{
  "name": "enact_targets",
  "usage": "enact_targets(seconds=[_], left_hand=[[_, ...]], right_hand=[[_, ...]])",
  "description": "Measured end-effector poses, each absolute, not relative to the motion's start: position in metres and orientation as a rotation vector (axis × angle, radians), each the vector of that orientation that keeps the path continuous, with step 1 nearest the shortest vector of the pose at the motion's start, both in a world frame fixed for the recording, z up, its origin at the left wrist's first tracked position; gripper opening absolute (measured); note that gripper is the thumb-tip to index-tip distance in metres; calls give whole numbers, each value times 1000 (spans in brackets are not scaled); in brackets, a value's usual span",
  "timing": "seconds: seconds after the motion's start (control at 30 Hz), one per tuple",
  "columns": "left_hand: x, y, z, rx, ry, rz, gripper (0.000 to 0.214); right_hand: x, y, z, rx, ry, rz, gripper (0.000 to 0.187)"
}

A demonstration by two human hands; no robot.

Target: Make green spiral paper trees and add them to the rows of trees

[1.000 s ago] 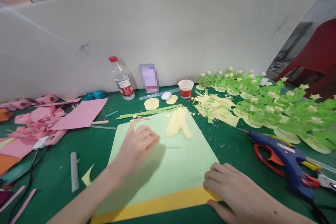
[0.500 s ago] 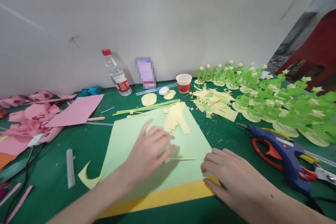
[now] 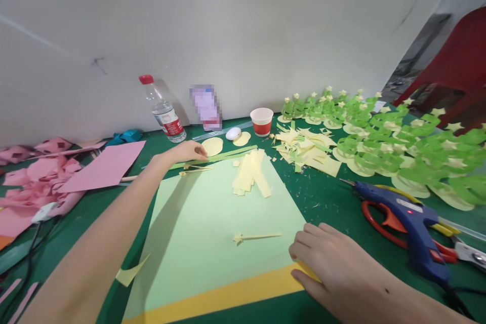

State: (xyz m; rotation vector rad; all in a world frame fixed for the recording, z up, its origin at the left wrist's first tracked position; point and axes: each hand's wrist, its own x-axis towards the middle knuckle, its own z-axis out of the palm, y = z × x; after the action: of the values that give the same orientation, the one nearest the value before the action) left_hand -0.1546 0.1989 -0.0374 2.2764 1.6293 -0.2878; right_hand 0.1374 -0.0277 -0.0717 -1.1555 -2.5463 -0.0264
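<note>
My left hand (image 3: 187,152) is stretched to the far edge of a pale green sheet (image 3: 197,233), its bent fingertips at the left side of a round yellow paper disc (image 3: 213,147). A gap shows between thumb and forefinger. My right hand (image 3: 326,260) rests over the sheet's near right corner, by the yellow band (image 3: 228,293), with fingers bent and thumb spread apart. Between the hands lies a thin paper stick with a small star at one end (image 3: 238,239). Yellow paper strips (image 3: 248,174) sit farther up the sheet. Long green strips (image 3: 231,153) lie near my left fingers.
At the right are a blue glue gun (image 3: 402,207), red-handled scissors (image 3: 379,225) and rows of green paper plants (image 3: 387,147). Behind stand a water bottle (image 3: 167,116), a paper cup (image 3: 261,121) and a phone (image 3: 207,106). Yellow scraps (image 3: 306,147) and pink paper (image 3: 106,164) lie around.
My left hand has moved from over the star-tipped stick up and left to the yellow disc. The stick is now uncovered on the sheet. My right hand has stayed at the corner.
</note>
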Motion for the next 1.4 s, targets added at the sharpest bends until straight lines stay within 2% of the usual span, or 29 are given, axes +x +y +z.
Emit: enact_targets(seconds=[0.37,0.77,0.9,1.07,1.23,1.4], left_hand=[[-157,195,-31,2179,1576,-357,23],[-156,182,-20,2269,1671,-1,21],[-143,164,0,2259,1697,336,19],[-95,97,25,2131,1606,717,28],[-51,32,13,1674,1128,580,13],[-42,15,0,1393,1041,534,15]], right_hand=[[141,-26,-70,-1147,-2568,-19,14],[142,-28,-66,-1189,-2563,96,12],[140,-24,-49,-1353,-2502,430,12],[134,-6,-20,-1377,-1953,1033,24],[125,11,-10,-1262,-1471,1433,35],[119,17,-7,-1209,-1271,1446,30]])
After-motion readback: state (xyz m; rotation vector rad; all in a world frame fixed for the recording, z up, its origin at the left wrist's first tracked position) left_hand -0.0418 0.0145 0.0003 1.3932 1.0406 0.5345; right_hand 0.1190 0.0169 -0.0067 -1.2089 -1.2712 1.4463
